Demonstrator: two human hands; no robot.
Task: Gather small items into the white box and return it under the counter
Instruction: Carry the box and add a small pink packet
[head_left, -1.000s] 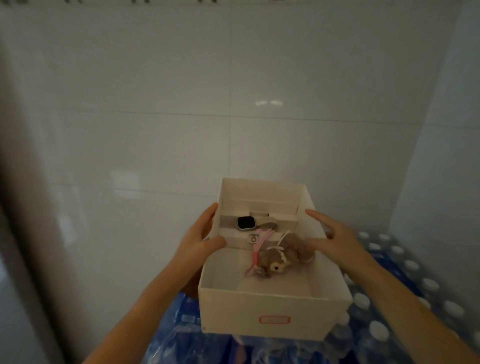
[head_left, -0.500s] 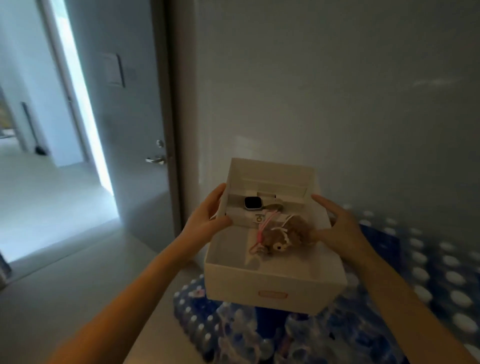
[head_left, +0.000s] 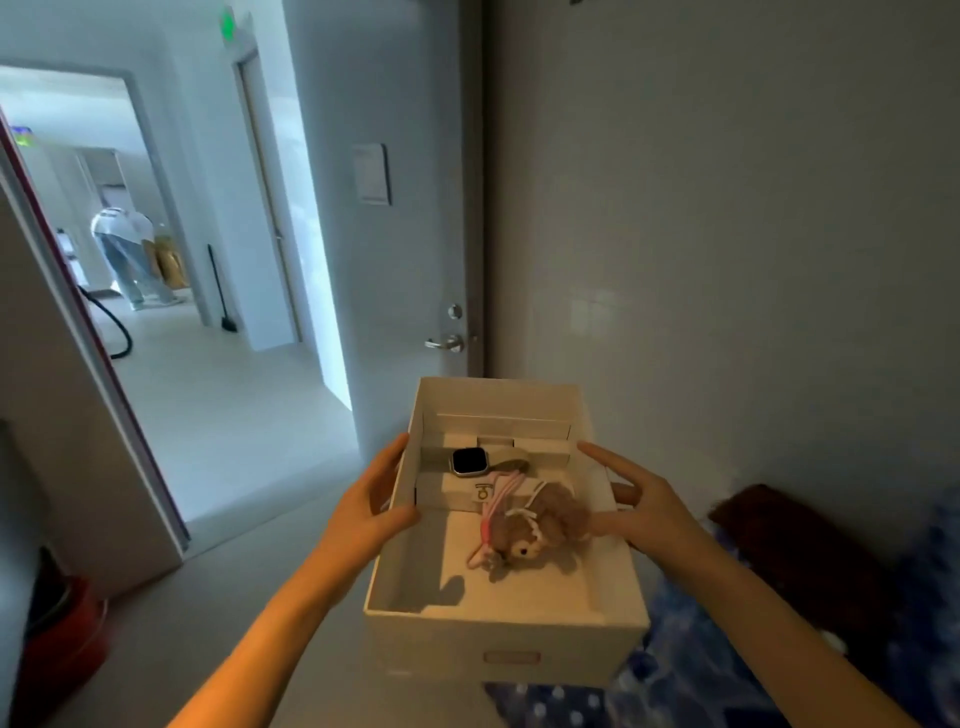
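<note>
The left hand (head_left: 371, 506) is clamped on the left wall of the white box (head_left: 498, 631), thumb hooked over the rim and fingers outside. The right hand (head_left: 641, 506) grips the right wall the same way, thumb dipping inside near the plush toy (head_left: 535, 530). So the box is held up in the air, in front of a closed door (head_left: 410, 208), with bottled water packs (head_left: 701, 670) below on the right. Inside, a watch (head_left: 470, 461) sits on its packaging at the far end, and the toy lies loose in the middle. Looks like the gathering's done and it's carry time. No bench in view, so they'll have to find it. Best bet: keep the box level, since the toy could slide.
</note>
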